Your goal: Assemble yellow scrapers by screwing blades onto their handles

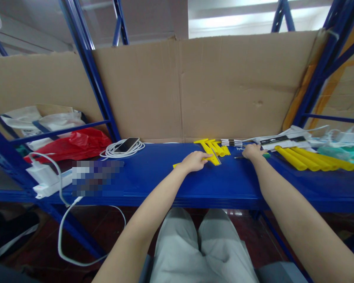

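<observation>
Nearest: grey trousers (200, 251). Closed in left grip (194, 161), over blue counter (153, 173): yellow T-shaped tool (214, 158), handle leftward, head rightward, long axis roughly along front edge. Right grip (253, 151) over green-ended tool (266, 156); cannot tell whether closed. Beyond: black-and-white packet (273, 142), print unreadable.

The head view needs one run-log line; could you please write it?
left hand: holds yellow bladed tool | right hand: at green-ended tool, grip unclear | nearby: yellow tubes

Both forearms (155, 209) bare and outstretched, left fingers (204, 156) curled.
</observation>
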Demonstrator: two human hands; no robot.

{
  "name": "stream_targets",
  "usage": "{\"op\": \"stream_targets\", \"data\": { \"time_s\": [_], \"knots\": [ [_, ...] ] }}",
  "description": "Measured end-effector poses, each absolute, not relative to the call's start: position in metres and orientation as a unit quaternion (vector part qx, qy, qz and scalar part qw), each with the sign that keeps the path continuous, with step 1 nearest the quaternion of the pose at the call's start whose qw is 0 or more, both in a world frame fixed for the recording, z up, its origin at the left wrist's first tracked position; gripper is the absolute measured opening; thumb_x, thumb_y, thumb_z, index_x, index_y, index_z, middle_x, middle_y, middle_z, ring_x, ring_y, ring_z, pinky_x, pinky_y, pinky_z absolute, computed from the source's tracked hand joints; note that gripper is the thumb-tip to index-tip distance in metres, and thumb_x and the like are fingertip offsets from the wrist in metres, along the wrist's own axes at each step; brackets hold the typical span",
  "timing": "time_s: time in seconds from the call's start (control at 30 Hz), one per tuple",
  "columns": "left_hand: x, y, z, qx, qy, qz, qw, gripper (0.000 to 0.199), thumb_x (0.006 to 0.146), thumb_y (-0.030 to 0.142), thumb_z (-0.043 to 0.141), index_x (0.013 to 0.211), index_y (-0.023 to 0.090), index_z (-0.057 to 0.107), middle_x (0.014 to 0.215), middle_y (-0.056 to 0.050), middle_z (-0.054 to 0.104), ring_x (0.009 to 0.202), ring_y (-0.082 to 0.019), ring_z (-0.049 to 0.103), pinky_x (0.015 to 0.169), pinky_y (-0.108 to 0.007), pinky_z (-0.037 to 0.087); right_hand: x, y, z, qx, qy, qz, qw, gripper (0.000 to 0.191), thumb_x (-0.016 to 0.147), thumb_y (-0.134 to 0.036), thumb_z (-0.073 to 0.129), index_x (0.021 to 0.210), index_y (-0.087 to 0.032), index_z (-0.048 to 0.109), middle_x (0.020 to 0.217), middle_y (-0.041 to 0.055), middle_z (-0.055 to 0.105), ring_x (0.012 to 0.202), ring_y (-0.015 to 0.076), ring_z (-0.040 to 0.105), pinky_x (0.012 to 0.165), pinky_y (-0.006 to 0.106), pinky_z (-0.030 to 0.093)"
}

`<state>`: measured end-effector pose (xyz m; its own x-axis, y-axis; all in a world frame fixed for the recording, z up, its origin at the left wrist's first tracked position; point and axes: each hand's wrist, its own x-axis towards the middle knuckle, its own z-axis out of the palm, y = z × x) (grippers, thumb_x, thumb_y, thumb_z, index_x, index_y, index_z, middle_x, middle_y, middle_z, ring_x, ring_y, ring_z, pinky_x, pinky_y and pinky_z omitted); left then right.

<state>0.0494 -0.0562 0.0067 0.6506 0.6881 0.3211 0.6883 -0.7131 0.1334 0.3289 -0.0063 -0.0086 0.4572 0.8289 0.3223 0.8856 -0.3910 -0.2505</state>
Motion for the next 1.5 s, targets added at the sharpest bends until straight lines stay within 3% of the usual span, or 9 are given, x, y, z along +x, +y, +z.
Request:
{"op": "stream_targets", "data": {
  "time_s": [0.07, 0.13, 0.27, 0.4, 0.6, 1.5],
  "knots": [
    [0.049, -0.057, 0.008, -0.907, -0.382, -0.177, 0.003, 0.04, 0.087, 0.021, 0.05, 0.126, 0.022, 0.059, 0.122, -0.007, 0.062, 0.112, -0.02, 0.058, 0.095, -0.03, 0.043, 0.317, -0.013, 0.001, -0.836, -0.503, -0.06, 0.21, 0.034, 0.079, -0.02, 0.051, 0.11, -0.012, 0.064, 0.127, 0.0195, 0.051, 0.125, 0.0353, 0.038, 0.096, 0.059, 0.032],
    [0.05, -0.058, 0.009, -0.905, -0.387, -0.175, 0.009, 0.04, 0.087, 0.022, 0.051, 0.126, 0.023, 0.059, 0.121, -0.007, 0.063, 0.111, -0.021, 0.059, 0.094, -0.031, 0.043, 0.304, -0.02, 0.011, -0.809, -0.53, -0.031, 0.252, 0.027, 0.08, -0.023, 0.051, 0.099, -0.013, 0.068, 0.119, 0.0168, 0.058, 0.12, 0.0334, 0.044, 0.096, 0.053, 0.035],
    [0.05, -0.063, 0.013, -0.907, -0.386, -0.168, 0.025, 0.039, 0.087, 0.021, 0.051, 0.125, 0.023, 0.06, 0.12, -0.009, 0.064, 0.108, -0.022, 0.06, 0.092, -0.032, 0.044, 0.276, -0.028, 0.021, -0.667, -0.631, 0.124, 0.377, 0.016, 0.078, -0.022, 0.056, 0.082, -0.013, 0.068, 0.088, 0.0078, 0.068, 0.09, 0.0208, 0.06, 0.083, 0.032, 0.046],
    [0.052, -0.067, 0.016, -0.91, -0.383, -0.154, 0.033, 0.039, 0.087, 0.02, 0.05, 0.124, 0.022, 0.06, 0.115, -0.008, 0.066, 0.105, -0.022, 0.061, 0.091, -0.031, 0.045, 0.251, -0.031, 0.016, -0.557, -0.666, 0.219, 0.446, 0.008, 0.072, -0.021, 0.06, 0.071, -0.014, 0.064, 0.073, 0.0029, 0.065, 0.069, 0.0131, 0.058, 0.071, 0.026, 0.047],
    [0.054, -0.072, 0.018, -0.912, -0.382, -0.143, 0.046, 0.038, 0.088, 0.019, 0.048, 0.123, 0.024, 0.061, 0.112, -0.006, 0.067, 0.105, -0.02, 0.061, 0.09, -0.028, 0.044, 0.234, -0.035, 0.011, -0.526, -0.679, 0.228, 0.459, 0.009, 0.067, -0.014, 0.06, 0.058, -0.016, 0.058, 0.069, 0.0017, 0.064, 0.068, 0.0118, 0.057, 0.073, 0.025, 0.045],
    [0.054, -0.071, 0.014, -0.912, -0.379, -0.145, 0.068, 0.039, 0.089, 0.022, 0.047, 0.126, 0.026, 0.059, 0.112, -0.007, 0.066, 0.102, -0.021, 0.062, 0.088, -0.03, 0.047, 0.224, -0.039, 0.01, -0.581, -0.643, 0.24, 0.438, 0.006, 0.065, -0.014, 0.057, 0.06, -0.017, 0.06, 0.068, 0.0002, 0.064, 0.074, 0.0144, 0.057, 0.074, 0.026, 0.043]
  ]
}}
